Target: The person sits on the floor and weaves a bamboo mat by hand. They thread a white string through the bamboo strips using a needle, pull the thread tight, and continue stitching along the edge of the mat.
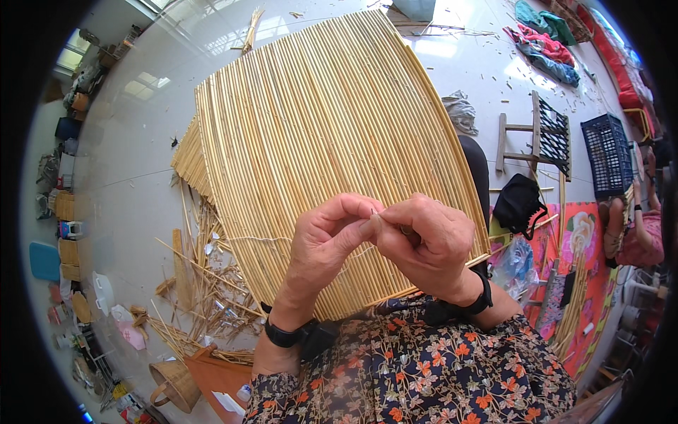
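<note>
A large mat of straw-coloured reeds [311, 127], laid side by side, spreads out before me and reaches my lap. Above its near part, my left hand [330, 237] and my right hand [425, 240] meet fingertip to fingertip. Both are closed in a pinch. A tiny thin tip shows between the fingers, too small to name. Across the reeds below runs a white thread [258, 239], passing out of sight under my hands. Whether it leads up into my fingers cannot be seen. Each wrist wears a black band.
Loose reed scraps [212, 261] litter the floor at left, near a woven basket [176, 385]. On the right are a wooden folding stool [535, 134], a dark plastic crate [607, 155], a black bag [519, 203] and a bright floral cloth [583, 233]. Another person [639, 233] sits at far right.
</note>
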The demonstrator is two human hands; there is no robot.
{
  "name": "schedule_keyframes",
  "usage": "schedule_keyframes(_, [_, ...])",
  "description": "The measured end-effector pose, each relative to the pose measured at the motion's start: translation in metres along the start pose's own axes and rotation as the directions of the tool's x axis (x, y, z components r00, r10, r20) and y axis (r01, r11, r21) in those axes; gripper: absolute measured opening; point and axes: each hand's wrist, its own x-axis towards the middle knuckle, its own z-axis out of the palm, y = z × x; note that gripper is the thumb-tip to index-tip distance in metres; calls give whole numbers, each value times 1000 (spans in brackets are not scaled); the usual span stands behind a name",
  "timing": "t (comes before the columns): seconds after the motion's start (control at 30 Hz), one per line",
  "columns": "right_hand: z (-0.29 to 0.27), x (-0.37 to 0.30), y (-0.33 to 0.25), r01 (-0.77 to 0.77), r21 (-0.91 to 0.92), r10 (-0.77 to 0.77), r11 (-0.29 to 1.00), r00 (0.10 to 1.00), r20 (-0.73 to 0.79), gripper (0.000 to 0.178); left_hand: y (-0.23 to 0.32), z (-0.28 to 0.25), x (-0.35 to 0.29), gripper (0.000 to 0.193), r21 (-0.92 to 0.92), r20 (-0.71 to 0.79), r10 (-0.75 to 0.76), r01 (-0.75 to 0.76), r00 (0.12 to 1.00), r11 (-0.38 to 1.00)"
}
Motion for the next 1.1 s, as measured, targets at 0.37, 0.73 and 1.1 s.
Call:
schedule_keyframes(0.37, [0,0,0,16,-4,-16,1000,1000,8,17,-1,0,-1,15,-38,-26,-19,18,999,999])
schedule_keyframes(0.73, [1,-1,0,-19,39,19,999,1000,1,16,-1,-1,0,13,-24,-10,8,-8,1000,1000])
schedule_keyframes(1.1, [1,0,0,-34,34,34,999,999,13,15,-2,-2,-1,13,-12,-16,1,-1,1000,1000])
